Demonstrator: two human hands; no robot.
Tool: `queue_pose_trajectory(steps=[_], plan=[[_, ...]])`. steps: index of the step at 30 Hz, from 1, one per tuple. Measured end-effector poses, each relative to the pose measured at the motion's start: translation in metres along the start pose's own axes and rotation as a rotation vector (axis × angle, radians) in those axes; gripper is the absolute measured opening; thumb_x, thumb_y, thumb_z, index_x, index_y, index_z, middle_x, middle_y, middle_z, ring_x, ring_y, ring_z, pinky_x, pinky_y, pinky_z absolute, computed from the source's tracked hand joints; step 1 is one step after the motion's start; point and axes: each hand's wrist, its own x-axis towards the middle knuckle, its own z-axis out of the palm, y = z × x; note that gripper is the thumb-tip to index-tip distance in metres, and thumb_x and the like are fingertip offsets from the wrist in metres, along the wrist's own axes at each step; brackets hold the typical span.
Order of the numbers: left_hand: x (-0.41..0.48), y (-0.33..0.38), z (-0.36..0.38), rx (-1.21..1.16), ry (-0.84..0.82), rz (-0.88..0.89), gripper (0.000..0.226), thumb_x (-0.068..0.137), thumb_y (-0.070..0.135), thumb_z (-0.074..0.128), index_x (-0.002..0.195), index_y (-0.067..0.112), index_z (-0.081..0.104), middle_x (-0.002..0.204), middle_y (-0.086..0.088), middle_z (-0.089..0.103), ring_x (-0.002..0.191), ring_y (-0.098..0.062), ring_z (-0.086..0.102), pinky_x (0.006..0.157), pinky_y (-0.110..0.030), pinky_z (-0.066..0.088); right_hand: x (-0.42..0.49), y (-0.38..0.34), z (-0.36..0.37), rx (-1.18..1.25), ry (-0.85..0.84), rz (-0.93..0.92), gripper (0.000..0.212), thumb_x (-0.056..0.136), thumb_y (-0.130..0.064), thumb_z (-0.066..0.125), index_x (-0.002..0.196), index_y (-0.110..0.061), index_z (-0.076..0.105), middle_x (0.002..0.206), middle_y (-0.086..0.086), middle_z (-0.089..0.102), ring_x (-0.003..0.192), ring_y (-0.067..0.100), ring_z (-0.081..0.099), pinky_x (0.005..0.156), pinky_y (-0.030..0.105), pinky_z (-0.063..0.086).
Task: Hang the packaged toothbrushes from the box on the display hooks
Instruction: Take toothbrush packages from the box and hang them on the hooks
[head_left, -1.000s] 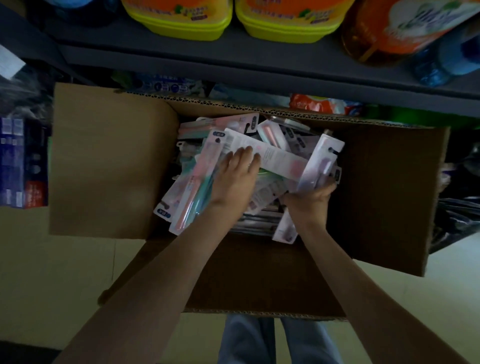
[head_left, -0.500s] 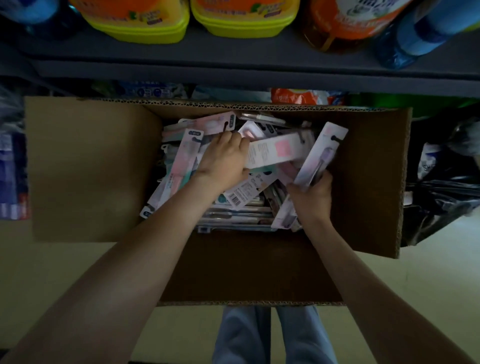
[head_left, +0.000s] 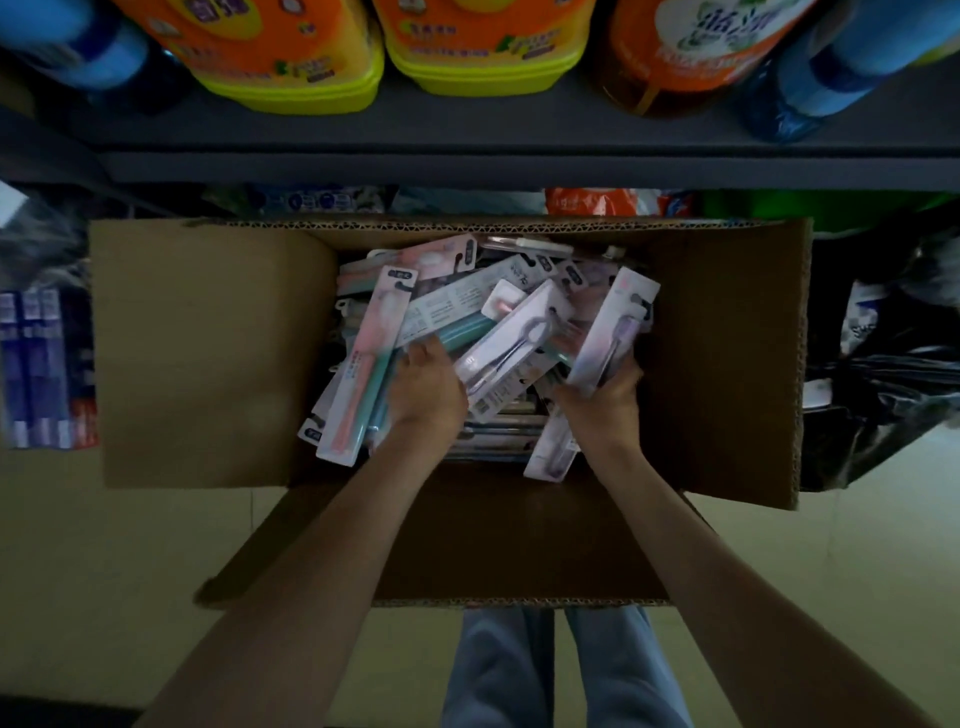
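Cardboard box holds packaged toothbrushes; right hand curls round 1 pack for hanging, left hand digs in, fingers hidden, grip unclear.

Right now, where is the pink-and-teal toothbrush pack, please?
In the head view, the pink-and-teal toothbrush pack lies inside the cardboard box, on its left side, just left of the left hand.

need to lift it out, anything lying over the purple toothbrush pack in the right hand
Nothing visible does. The right hand grips the white card pack with the purple toothbrush by its lower end, tilted up above the pile in the brown cardboard box. The display hooks are out of view.
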Motion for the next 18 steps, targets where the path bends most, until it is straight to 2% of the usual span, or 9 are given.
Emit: queue_pose_trajectory(steps=[2, 5, 7, 9, 11, 15, 17, 18], plan=[[-0.003, 0.006, 0.009, 0.056, 0.104, 0.066, 0.053, 0.094, 0.027, 0.055, 0.137, 0.005, 0.032, 0.135, -0.018, 0.041, 0.122, -0.028, 0.044, 0.099, -0.036, 0.041, 0.004, 0.000, 0.000, -0.021, -0.020, 0.019, 0.089, 0.085, -0.030, 0.072, 0.148, -0.017, 0.012, 0.136, 0.007, 0.041, 0.126, 0.027, 0.045, 0.089, 0.031, 0.038], [-0.002, 0.016, 0.021, 0.106, 0.159, 0.182, 0.052, 0.094, 0.036, 0.052, 0.135, 0.008, 0.034, 0.131, -0.014, 0.040, 0.119, -0.027, 0.043, 0.099, -0.038, 0.039, 0.010, -0.001, 0.001, -0.046, -0.025, 0.065, 0.080, 0.085, -0.025, 0.069, 0.147, -0.019, 0.017, 0.125, 0.005, 0.045, 0.116, 0.025, 0.049, 0.088, 0.036, 0.044], [0.000, 0.021, 0.027, 0.230, 0.095, 0.221, 0.062, 0.092, 0.042, 0.055, 0.137, 0.007, 0.030, 0.133, -0.015, 0.038, 0.121, -0.029, 0.041, 0.101, -0.042, 0.038, 0.012, 0.000, 0.002, -0.057, -0.013, 0.083, 0.076, 0.084, -0.024, 0.069, 0.144, -0.017, 0.023, 0.125, 0.007, 0.049, 0.109, 0.024, 0.053, 0.089, 0.039, 0.048], [0.002, 0.023, 0.031, 0.368, 0.015, 0.250, 0.065, 0.092, 0.041, 0.058, 0.138, 0.005, 0.030, 0.136, -0.016, 0.040, 0.124, -0.031, 0.043, 0.100, -0.043, 0.040, 0.013, 0.002, 0.000, -0.060, -0.003, 0.061, 0.068, 0.083, -0.021, 0.069, 0.138, -0.014, 0.030, 0.117, 0.004, 0.052, 0.101, 0.021, 0.055, 0.080, 0.034, 0.048], [0.004, 0.025, 0.030, 0.430, -0.024, 0.255, 0.061, 0.091, 0.034, 0.062, 0.135, 0.004, 0.034, 0.133, -0.016, 0.045, 0.121, -0.030, 0.048, 0.093, -0.039, 0.045, 0.012, 0.003, -0.003, -0.079, -0.003, 0.021, 0.063, 0.083, -0.019, 0.069, 0.135, -0.013, 0.034, 0.115, 0.002, 0.051, 0.101, 0.021, 0.056, 0.072, 0.028, 0.045], [0.003, 0.028, 0.025, 0.413, -0.084, 0.275, 0.057, 0.086, 0.021, 0.067, 0.131, 0.003, 0.039, 0.129, -0.017, 0.046, 0.118, -0.030, 0.049, 0.093, -0.038, 0.045, 0.001, 0.000, -0.015, -0.087, -0.028, -0.040, 0.068, 0.084, -0.019, 0.070, 0.140, -0.013, 0.032, 0.121, 0.002, 0.048, 0.104, 0.016, 0.051, 0.063, 0.016, 0.040], [-0.003, 0.028, 0.019, 0.306, -0.120, 0.239, 0.061, 0.084, 0.023, 0.068, 0.132, 0.003, 0.036, 0.129, -0.018, 0.043, 0.117, -0.030, 0.047, 0.094, -0.037, 0.044, -0.010, -0.005, -0.023, -0.095, -0.048, -0.087, 0.068, 0.084, -0.016, 0.070, 0.141, -0.014, 0.032, 0.120, 0.000, 0.047, 0.102, 0.013, 0.049, 0.059, 0.010, 0.039], [-0.009, 0.027, 0.014, 0.217, -0.144, 0.206, 0.065, 0.083, 0.027, 0.070, 0.133, 0.004, 0.035, 0.130, -0.017, 0.041, 0.117, -0.030, 0.046, 0.094, -0.037, 0.044, -0.016, -0.007, -0.029, -0.097, -0.048, -0.116, 0.068, 0.084, -0.015, 0.070, 0.140, -0.015, 0.032, 0.120, -0.001, 0.047, 0.102, 0.012, 0.049, 0.062, 0.010, 0.041]])
